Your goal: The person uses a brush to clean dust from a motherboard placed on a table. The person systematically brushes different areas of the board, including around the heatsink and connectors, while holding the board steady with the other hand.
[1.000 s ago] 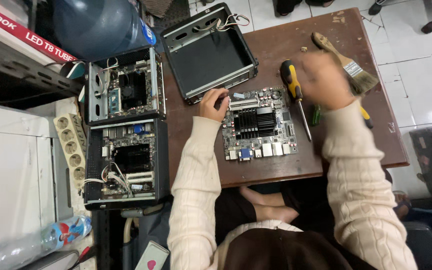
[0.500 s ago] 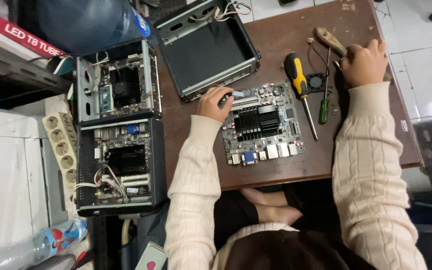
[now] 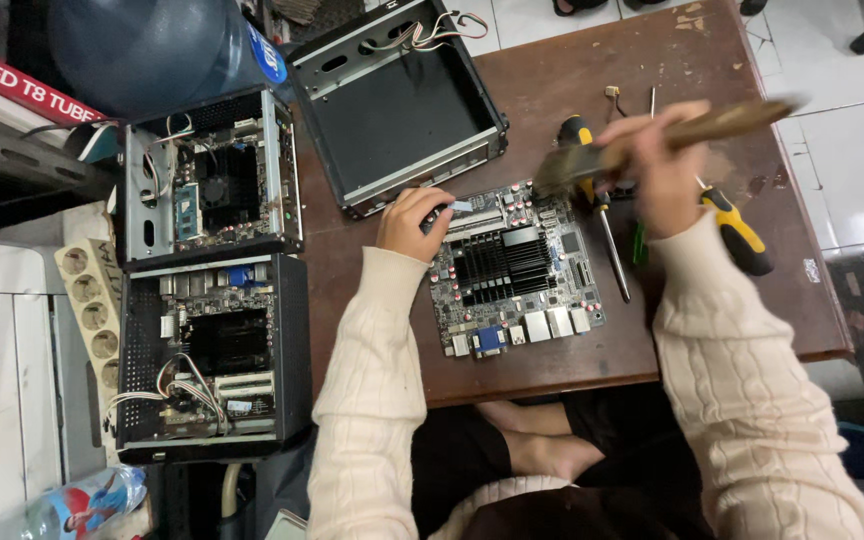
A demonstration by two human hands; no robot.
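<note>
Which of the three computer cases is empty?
The case at the top of the brown table, beside the left hand; the two cases on the left hold boards.

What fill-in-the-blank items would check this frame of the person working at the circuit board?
1. The right hand holds a ____ with a wooden handle.
2. The left hand rests on the top-left corner of the ____, which lies flat on the brown table.
3. The empty black case lies ____ the left hand, farther from the person.

Missing words: paintbrush; circuit board; beyond
</note>
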